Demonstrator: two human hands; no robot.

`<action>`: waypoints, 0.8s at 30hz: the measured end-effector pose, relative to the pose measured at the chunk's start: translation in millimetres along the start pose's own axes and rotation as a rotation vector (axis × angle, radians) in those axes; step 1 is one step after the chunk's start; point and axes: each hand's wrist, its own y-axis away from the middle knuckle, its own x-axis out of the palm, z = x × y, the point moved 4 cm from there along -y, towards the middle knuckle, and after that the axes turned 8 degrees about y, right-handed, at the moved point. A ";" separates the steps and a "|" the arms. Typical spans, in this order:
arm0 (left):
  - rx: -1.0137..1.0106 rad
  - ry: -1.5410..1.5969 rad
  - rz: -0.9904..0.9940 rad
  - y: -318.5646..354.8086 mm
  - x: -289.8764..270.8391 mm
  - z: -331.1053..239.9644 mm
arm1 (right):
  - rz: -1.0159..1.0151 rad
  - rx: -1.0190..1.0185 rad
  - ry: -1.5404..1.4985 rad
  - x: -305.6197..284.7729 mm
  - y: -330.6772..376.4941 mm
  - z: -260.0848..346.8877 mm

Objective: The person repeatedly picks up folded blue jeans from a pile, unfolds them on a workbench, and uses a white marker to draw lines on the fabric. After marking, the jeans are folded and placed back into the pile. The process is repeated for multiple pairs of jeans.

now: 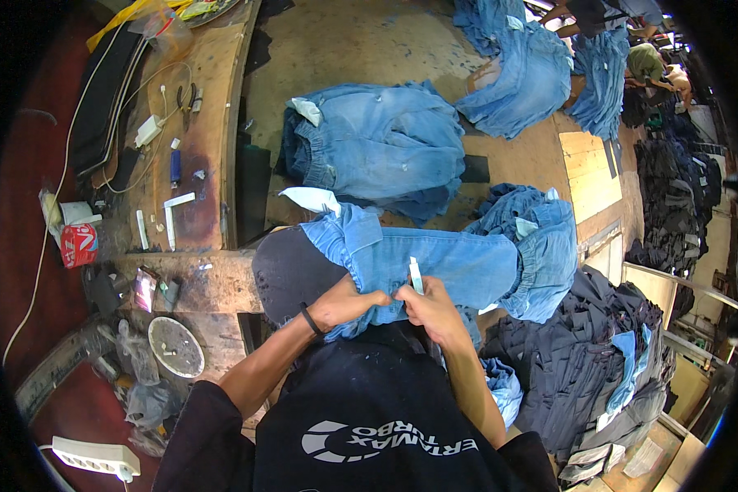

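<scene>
A light blue denim garment [443,258] is pulled over a dark, rounded board [291,266] in front of me. My left hand [348,306], with a black band at its wrist, is closed on the denim at the near edge of the board. Close beside it, my right hand [433,312] is closed around a slim white hand tool [416,275] that sticks up past the fingers. Its exact kind is not clear. The right thumb and fingertips press near the fabric, almost meeting the left thumb. A white flap of cloth [312,199] hangs at the garment's upper left.
Folded blue jeans [385,148] are heaped beyond the board, with more denim [541,246] at its right end. Dark garments [566,361] pile up at right. A wooden side table [209,139] holds cables and pliers. A power strip [96,457] lies lower left. Other people work at far right.
</scene>
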 end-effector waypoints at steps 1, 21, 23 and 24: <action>0.024 0.007 -0.001 -1.1 1.2 1.3 | -0.011 -0.003 0.012 0.6 -1.1 -0.1; 0.091 -0.009 -0.068 -2.2 2.0 1.8 | -0.078 -0.048 0.091 4.0 -5.9 -1.3; 0.087 -0.016 -0.074 -1.0 0.6 1.6 | -0.078 -0.047 0.020 3.9 -6.7 -4.9; 0.089 -0.031 -0.073 0.1 0.3 1.2 | -0.059 -0.052 -0.014 3.8 -6.4 -6.1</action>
